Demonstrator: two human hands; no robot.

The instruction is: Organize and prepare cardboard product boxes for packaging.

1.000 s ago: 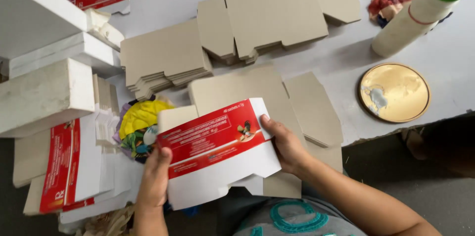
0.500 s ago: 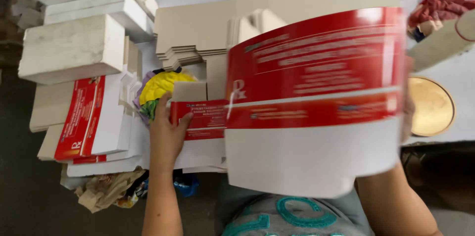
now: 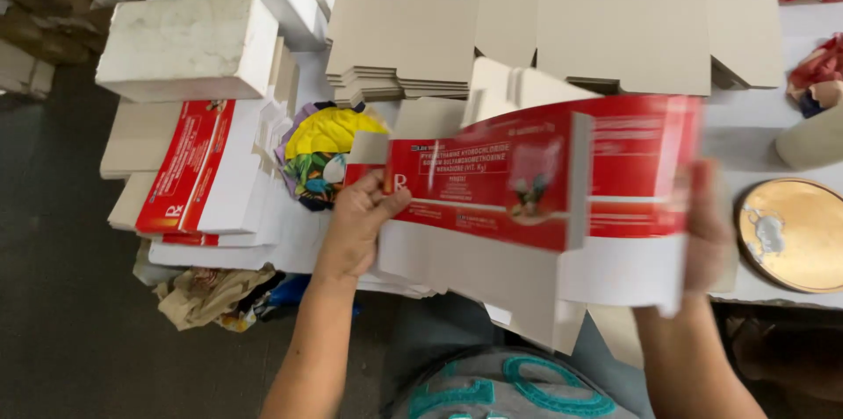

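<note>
Red-and-white flat cardboard carton (image 3: 527, 208) being held up above table edge, both hands gripping. Left hand (image 3: 360, 221) pinching carton's left end, thumb on top. Right hand (image 3: 707, 230) clasping carton's right end, blurred. Beyond carton: stack of grey cardboard blanks (image 3: 399, 46). Right of carton: round gold lid (image 3: 795, 234). Left of carton: yellow crumpled cloth (image 3: 325, 151).

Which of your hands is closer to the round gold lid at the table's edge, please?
The right. The right hand grips the red and white carton just beside the round gold lid; the left hand holds the carton's far end, well away.
</note>
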